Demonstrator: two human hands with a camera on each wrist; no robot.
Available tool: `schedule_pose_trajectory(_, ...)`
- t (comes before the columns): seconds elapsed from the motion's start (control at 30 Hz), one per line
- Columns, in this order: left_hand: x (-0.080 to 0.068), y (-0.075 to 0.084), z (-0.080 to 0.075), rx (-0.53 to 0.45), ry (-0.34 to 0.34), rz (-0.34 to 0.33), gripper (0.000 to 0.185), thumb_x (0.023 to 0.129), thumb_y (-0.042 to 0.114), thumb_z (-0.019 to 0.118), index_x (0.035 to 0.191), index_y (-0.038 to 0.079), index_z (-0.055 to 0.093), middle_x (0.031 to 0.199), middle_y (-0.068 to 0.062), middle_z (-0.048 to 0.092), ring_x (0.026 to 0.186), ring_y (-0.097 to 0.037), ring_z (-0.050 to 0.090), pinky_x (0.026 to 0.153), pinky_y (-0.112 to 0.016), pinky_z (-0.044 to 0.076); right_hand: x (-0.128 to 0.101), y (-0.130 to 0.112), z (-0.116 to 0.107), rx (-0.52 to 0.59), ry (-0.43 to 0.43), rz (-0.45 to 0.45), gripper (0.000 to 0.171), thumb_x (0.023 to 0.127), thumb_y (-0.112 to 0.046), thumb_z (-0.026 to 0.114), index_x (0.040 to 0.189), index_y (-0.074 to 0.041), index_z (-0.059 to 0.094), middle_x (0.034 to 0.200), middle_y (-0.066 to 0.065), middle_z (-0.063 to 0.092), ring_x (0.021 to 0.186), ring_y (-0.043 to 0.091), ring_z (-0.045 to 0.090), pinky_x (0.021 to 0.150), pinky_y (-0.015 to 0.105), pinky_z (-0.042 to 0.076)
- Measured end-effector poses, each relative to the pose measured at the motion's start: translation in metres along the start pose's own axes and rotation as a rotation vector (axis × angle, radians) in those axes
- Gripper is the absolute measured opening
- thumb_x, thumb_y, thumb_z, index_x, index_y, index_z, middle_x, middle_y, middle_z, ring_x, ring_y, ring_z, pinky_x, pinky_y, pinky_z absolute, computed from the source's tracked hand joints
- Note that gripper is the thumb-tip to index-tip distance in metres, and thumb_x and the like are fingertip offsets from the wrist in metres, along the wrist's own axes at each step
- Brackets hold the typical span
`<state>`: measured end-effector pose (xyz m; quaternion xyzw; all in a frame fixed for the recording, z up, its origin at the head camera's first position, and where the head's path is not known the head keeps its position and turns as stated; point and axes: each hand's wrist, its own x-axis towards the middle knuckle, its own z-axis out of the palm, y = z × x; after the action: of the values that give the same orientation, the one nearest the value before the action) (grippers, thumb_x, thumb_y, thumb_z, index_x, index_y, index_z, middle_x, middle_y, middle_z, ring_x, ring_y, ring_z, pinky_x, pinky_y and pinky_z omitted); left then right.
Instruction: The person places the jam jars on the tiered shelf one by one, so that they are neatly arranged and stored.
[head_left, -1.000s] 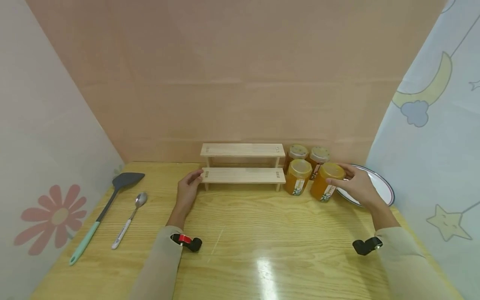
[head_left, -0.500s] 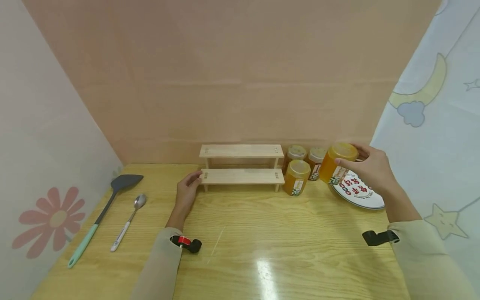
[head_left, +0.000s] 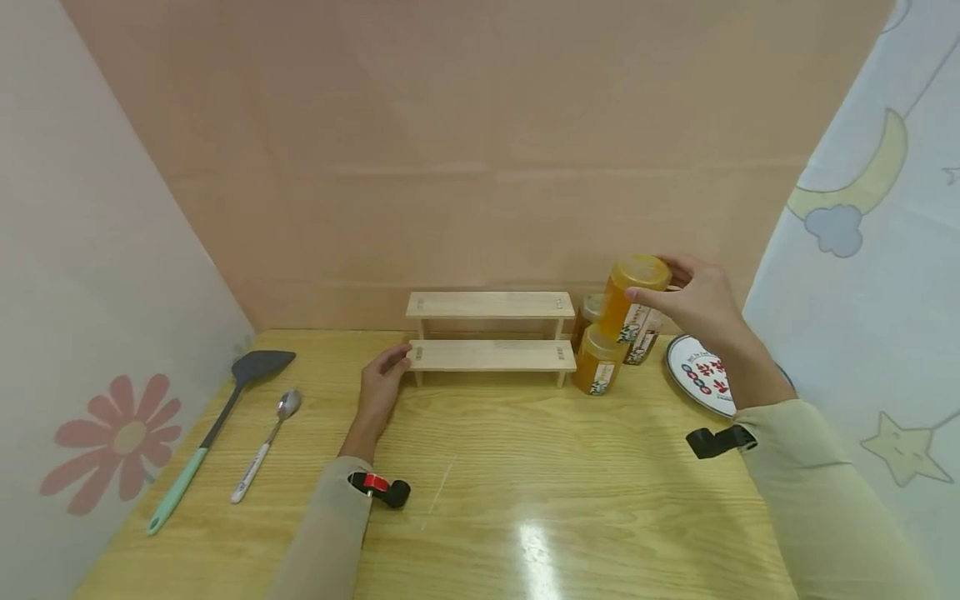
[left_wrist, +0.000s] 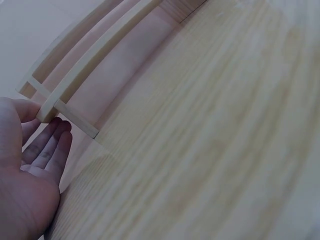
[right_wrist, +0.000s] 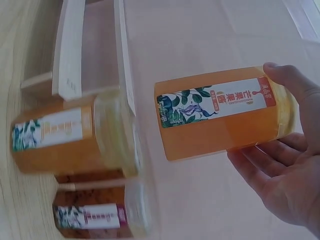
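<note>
Count: one raised jar (head_left: pixel 630 292), three standing jars (head_left: pixel 599 360), one rack (head_left: pixel 491 356), one plate (head_left: pixel 695 373), one spoon (head_left: pixel 258 459), one spatula (head_left: pixel 180 486). Raised jar sits held between thumb and fingers of right grip (head_left: pixel 701 304); left grip (head_left: pixel 380 385) pinches rack's lower-tier left end.

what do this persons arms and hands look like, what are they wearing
The left hand and right hand are bare, with no gloves. The left sleeve and right sleeve are long, plain and pale beige. A small black device sits at each wrist: the left device has a red patch; none shows on the right device.
</note>
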<state>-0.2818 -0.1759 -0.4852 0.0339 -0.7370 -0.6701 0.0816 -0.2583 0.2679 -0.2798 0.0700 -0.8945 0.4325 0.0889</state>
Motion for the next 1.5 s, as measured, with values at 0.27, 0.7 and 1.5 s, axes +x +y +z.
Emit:
schedule_pose_trajectory(0.27, 0.002, -0.002, -0.002, -0.018, 0.005, 0.013, 0.029, 0.097, 0.023, 0.059, 0.125, 0.015, 0.064, 0.134, -0.003, 0.059, 0.129, -0.015, 0.05, 0.108, -0.032, 0.042, 0.02, -0.017, 0.04, 0.038, -0.057, 0.004, 0.079, 0.076, -0.057, 0.074, 0.141, -0.022, 0.046, 0.128, -0.001, 0.06, 0.102, 0.013, 0.06, 0.072, 0.02, 0.054)
schedule_pose_trajectory(0.7, -0.004, 0.003, 0.004, -0.018, -0.017, 0.015, 0.028, 0.096, 0.025, 0.061, 0.123, 0.02, 0.065, 0.132, 0.001, 0.06, 0.125, -0.014, 0.053, 0.103, -0.028, 0.046, 0.052, -0.048, 0.096, 0.117, -0.135, -0.007, 0.088, 0.073, -0.057, 0.077, 0.145, -0.021, 0.042, 0.143, 0.001, 0.051, 0.128, 0.022, 0.048, 0.1, 0.043, 0.048)
schedule_pose_trajectory(1.5, -0.012, -0.001, 0.005, -0.024, -0.009, 0.008, 0.028, 0.096, 0.021, 0.06, 0.123, 0.017, 0.065, 0.131, -0.003, 0.06, 0.126, -0.016, 0.053, 0.104, -0.025, 0.046, 0.079, -0.067, 0.166, 0.26, -0.112, -0.025, 0.076, 0.075, -0.042, 0.081, 0.138, -0.014, 0.05, 0.125, 0.004, 0.064, 0.113, 0.02, 0.061, 0.099, 0.041, 0.051)
